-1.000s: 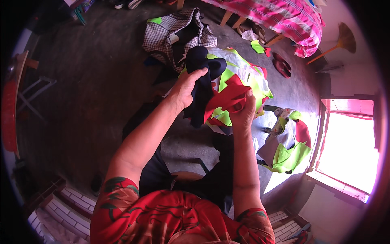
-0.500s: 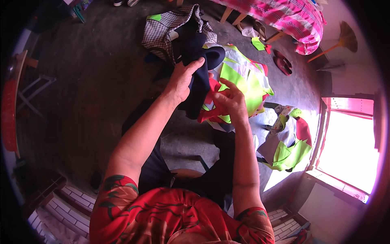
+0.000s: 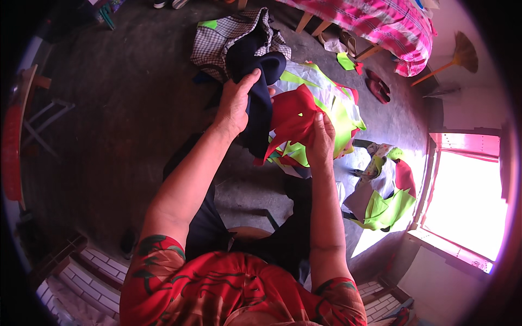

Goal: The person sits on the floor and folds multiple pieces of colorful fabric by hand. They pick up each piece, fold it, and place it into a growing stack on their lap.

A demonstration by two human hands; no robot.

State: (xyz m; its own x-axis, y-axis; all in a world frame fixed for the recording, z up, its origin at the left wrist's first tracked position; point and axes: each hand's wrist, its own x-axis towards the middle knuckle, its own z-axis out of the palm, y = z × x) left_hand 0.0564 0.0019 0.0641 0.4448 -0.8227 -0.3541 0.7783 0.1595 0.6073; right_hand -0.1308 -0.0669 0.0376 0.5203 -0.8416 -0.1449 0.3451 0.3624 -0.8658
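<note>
My left hand (image 3: 237, 104) is closed on a dark navy cloth (image 3: 260, 111), thumb on top, and the cloth hangs down below it. Pinched in my right hand (image 3: 323, 136) is a red fabric scrap (image 3: 295, 111) with ragged, pointed edges, spread out between the two hands. Under and beyond it lies a heap of neon yellow-green, white and red fabric scraps (image 3: 340, 117). Just past my left hand sits a black-and-white checked cloth bag (image 3: 215, 44), open, with dark cloth at its mouth.
To the right, another pile of scraps (image 3: 383, 201) lies by a bright window (image 3: 462, 195). A pink plaid cloth (image 3: 375, 27) drapes over furniture at the far right, with dark red shoes (image 3: 377, 86) and a broom (image 3: 462, 51) close by. A folding stand (image 3: 48, 122) is at left.
My right hand has closed on the red scrap and drawn it out over the heap, where it now spreads wide. My left hand has shifted slightly left and nearer with the navy cloth.
</note>
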